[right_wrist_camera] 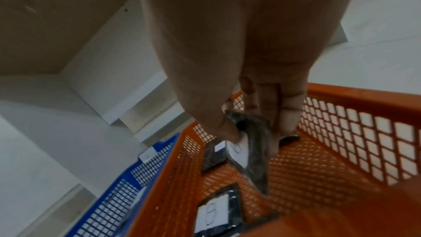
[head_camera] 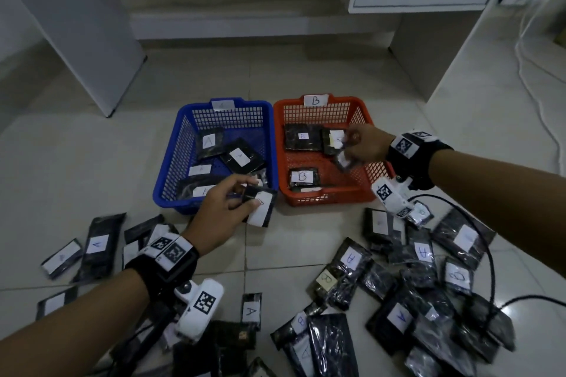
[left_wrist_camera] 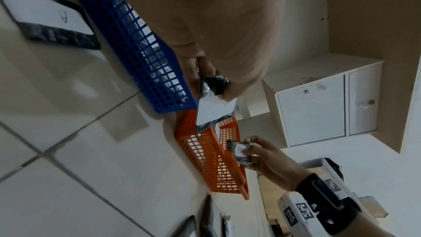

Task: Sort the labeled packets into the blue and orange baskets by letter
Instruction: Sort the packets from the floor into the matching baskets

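Note:
A blue basket (head_camera: 171, 174) tagged A and an orange basket (head_camera: 361, 113) tagged B stand side by side on the tiled floor, each with several black packets inside. My left hand (head_camera: 232, 202) pinches a black packet with a white label (head_camera: 262, 208) at the blue basket's near right corner. My right hand (head_camera: 355, 144) pinches a small black packet (head_camera: 344, 159) over the right half of the orange basket. In the right wrist view that packet (right_wrist_camera: 248, 150) hangs just above the basket's floor, thumb on its label. In the left wrist view the held packet (left_wrist_camera: 214, 113) hangs past the blue basket (left_wrist_camera: 136, 46).
Several labeled black packets lie scattered on the floor: a group at left (head_camera: 98, 245), a large pile at right (head_camera: 419, 278), more at the bottom centre (head_camera: 251, 312). A black cable (head_camera: 487, 242) loops over the right pile. White cabinets stand behind the baskets.

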Action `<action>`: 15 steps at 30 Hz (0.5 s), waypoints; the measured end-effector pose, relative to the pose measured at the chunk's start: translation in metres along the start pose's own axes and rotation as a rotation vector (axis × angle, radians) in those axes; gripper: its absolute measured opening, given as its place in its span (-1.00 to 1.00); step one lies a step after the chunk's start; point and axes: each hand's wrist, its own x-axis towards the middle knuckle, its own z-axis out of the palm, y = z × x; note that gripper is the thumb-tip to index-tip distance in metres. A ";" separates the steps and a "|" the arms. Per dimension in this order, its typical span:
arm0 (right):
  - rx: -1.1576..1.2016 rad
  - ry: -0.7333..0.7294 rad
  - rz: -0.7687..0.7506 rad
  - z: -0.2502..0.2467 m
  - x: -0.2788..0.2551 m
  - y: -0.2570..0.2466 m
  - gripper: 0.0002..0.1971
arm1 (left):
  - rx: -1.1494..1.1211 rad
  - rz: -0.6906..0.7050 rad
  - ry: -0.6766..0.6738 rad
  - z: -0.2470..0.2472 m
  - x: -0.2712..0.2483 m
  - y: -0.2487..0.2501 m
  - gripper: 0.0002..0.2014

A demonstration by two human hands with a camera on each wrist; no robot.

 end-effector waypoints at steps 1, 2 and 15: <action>-0.073 -0.005 0.025 0.001 0.003 0.007 -0.82 | 0.000 -0.013 -0.004 0.001 -0.001 -0.003 -0.72; -0.136 -0.014 0.045 0.001 0.005 0.013 -0.87 | 0.007 -0.026 -0.012 0.002 -0.002 -0.005 -0.72; -0.414 -0.068 0.038 0.006 0.015 0.033 -0.77 | 0.062 -0.027 0.062 0.011 0.005 -0.005 -0.82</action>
